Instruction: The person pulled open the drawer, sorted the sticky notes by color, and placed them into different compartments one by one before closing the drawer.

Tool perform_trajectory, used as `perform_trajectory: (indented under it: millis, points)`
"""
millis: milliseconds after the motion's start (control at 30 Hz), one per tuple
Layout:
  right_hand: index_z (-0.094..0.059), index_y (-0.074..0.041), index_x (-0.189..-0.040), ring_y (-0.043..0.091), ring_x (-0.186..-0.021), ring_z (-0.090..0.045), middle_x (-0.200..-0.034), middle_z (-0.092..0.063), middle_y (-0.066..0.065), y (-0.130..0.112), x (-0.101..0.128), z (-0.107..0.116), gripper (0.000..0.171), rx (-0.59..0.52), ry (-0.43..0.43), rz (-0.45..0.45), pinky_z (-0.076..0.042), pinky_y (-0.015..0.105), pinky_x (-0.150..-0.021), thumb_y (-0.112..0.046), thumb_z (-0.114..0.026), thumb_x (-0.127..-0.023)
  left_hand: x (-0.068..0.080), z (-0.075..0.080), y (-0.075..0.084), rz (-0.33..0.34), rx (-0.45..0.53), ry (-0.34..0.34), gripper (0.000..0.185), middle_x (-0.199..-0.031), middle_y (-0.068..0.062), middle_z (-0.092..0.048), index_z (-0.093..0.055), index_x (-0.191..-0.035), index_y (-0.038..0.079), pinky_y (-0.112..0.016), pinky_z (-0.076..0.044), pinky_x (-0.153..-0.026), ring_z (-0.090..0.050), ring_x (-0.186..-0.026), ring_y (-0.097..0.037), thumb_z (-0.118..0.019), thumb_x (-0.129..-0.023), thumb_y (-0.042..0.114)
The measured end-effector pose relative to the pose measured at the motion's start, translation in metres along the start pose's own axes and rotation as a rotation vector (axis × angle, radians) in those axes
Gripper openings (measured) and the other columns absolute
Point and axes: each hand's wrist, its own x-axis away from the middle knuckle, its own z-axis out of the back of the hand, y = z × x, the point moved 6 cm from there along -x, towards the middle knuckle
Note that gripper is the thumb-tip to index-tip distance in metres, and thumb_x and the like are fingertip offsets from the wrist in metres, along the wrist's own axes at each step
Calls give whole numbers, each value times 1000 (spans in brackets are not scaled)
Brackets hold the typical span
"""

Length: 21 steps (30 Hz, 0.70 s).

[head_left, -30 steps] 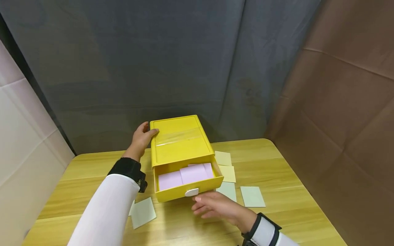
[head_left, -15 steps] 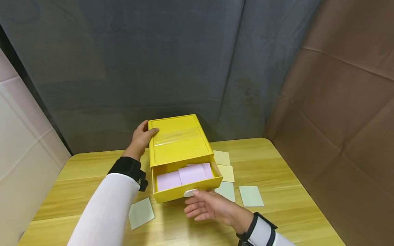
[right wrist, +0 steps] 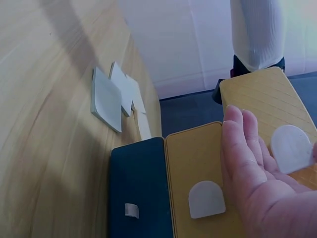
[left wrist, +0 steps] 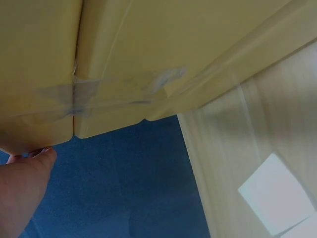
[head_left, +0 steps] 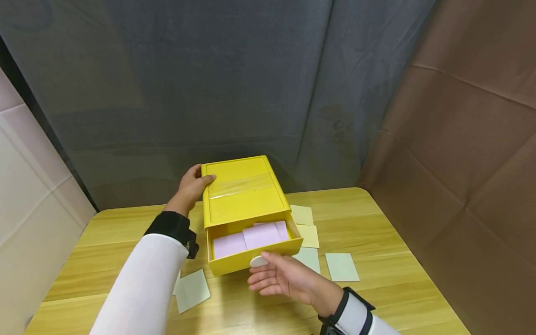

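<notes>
Head view: the right hand (head_left: 284, 280) is under the front of the yellow drawer (head_left: 251, 253), palm up, fingers straight and a little apart. The thumb tip touches the white handle tab (head_left: 258, 261) at the front face of the drawer; whether the fingers below also touch the tab I cannot tell. The drawer is pulled out partly from the yellow box (head_left: 243, 193) and holds pink cards (head_left: 250, 238) lying flat.

The left hand (head_left: 190, 188) grips the far left corner of the box, with the thumb on the top and the fingers curled around the side. In the left wrist view only a fingertip (left wrist: 25, 186) is seen against the box (left wrist: 148, 59), near a strip of clear tape.

The box stands near the far edge of the wooden table (head_left: 393, 279), about in the middle. Just right of it, four pale cards lie flat on the table: two yellowish cards (head_left: 305, 225) and two greenish cards (head_left: 341, 266). One more greenish card (head_left: 191, 290) lies at the left of the drawer front, close to the left sleeve. Toward the near edge and the right corner the wood is bare, so the right hand has free room in front of the drawer.

In the right wrist view the palm (right wrist: 257, 183) is open beside the tab (right wrist: 292, 148). I can read no writing or label on the box or the cards.
</notes>
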Motion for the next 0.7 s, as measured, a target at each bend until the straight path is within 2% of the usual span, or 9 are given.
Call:
perform_trajectory:
  millis: [367,700]
  points:
    - [-52,13,-124,23,-100,-67,-104,-69,11,-6,-7,-1,62,19,7,26,-53,34,-91,-44,-43,-100,5,1,5,2,-46,-35,58,-144,-19,-38,-28,-148,5,-43,-36,-111,-42,-122,-34,-53,-98,18]
    - [-45,13,-127,23,-102,-66,-107,-65,14,-11,-17,-2,62,-95,136,55,-49,39,-98,-43,-44,-101,4,-1,6,-21,-53,-49,56,-140,-21,-41,-30,-146,3,-43,-39,-108,-45,-119,-34,-54,-98,18]
